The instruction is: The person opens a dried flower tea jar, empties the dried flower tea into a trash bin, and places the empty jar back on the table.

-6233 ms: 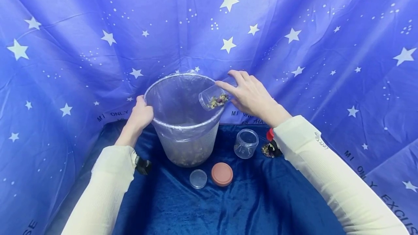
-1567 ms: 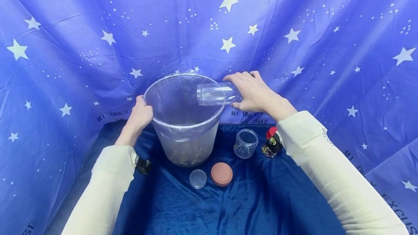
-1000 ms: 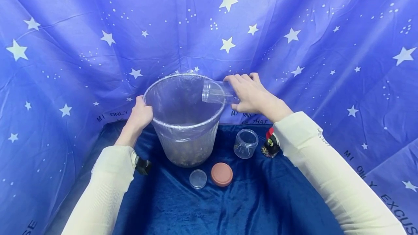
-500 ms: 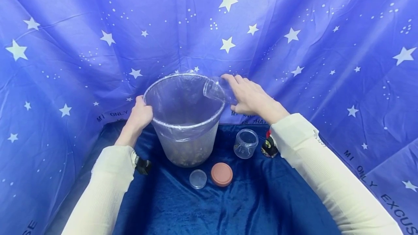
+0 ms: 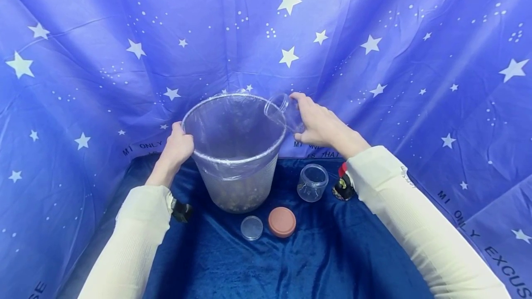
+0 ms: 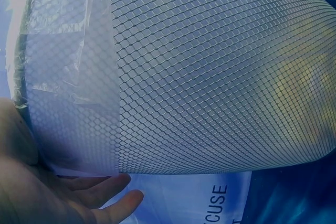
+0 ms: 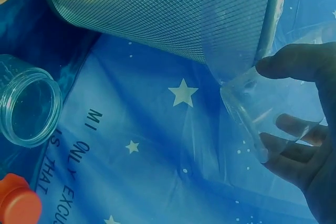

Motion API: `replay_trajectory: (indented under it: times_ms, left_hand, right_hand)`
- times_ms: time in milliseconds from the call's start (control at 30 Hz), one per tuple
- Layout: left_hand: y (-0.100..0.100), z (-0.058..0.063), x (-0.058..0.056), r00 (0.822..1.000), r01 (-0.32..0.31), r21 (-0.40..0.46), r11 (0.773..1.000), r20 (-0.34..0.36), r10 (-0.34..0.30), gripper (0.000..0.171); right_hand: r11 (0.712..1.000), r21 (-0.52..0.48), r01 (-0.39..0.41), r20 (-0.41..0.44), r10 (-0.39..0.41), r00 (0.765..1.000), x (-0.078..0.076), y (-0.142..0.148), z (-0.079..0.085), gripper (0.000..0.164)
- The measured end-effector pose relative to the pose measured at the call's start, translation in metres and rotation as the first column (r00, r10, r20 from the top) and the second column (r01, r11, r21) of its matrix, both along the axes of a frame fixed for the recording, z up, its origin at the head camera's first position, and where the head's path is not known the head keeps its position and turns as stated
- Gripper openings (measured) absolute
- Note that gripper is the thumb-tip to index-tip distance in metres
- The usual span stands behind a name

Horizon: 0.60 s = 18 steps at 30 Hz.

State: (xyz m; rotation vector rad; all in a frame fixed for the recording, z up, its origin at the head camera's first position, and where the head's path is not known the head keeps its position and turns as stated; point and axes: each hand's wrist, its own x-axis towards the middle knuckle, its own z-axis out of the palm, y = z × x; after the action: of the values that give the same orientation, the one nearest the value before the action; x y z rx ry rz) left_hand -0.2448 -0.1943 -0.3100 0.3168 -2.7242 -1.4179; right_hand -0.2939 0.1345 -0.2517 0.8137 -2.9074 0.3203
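Note:
A mesh wastebasket (image 5: 237,193) lined with a clear plastic bag stands mid-table in the head view, with blurred yellowish-brown bits low inside. My left hand (image 5: 178,146) grips its left rim, thumb on top; in the left wrist view the fingers (image 6: 118,205) lie outside below the bag's fold. My right hand (image 5: 324,123) holds a clear plastic jar (image 5: 293,116) round its body at the basket's right rim. The jar tilts with its open mouth up and to the left, and no bits show inside. The right wrist view shows thumb and fingers either side of the jar (image 7: 244,106).
An open clear jar (image 5: 313,186) stands right of the basket. In front lie a clear lid (image 5: 251,228) and an orange-pink lid (image 5: 282,222). A red-capped container (image 7: 20,203) is partly hidden behind the right wrist in the head view. A starry blue curtain (image 5: 232,26) hangs behind.
Seconds ago the jar held mixed seeds or beans over the basket; then it lay level, emptied. Its mouth has since swung upward and drawn right to the rim. The left hand stays put.

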Motion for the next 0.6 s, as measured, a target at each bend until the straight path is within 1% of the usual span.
replay_trajectory:
  times_ms: [133,400,500,600]
  left_hand:
    - [0.0003,0.0001,-0.0008,1.000,-0.003,0.003,1.000,0.001,0.003,0.060]
    - [0.0002,-0.0005,-0.0008,1.000,-0.006,0.005,1.000,0.003,0.006,0.059]
    - [0.0006,0.0002,-0.0004,1.000,-0.006,0.009,1.000,0.001,0.006,0.059]
    - [0.0010,0.0008,-0.0005,1.000,-0.005,0.010,1.000,0.004,0.005,0.059]
  right_hand:
    - [1.000,-0.008,-0.007,0.002,0.007,1.000,-0.0003,0.0007,-0.0011,0.103]
    - [0.998,-0.027,0.062,0.002,-0.062,0.998,-0.0006,0.0033,-0.0021,0.099]
    - [0.995,-0.066,0.081,0.039,-0.079,0.996,-0.0009,0.0060,-0.0033,0.100]
    - [0.984,-0.145,0.102,0.105,-0.087,0.991,-0.0007,0.0095,-0.0056,0.104]
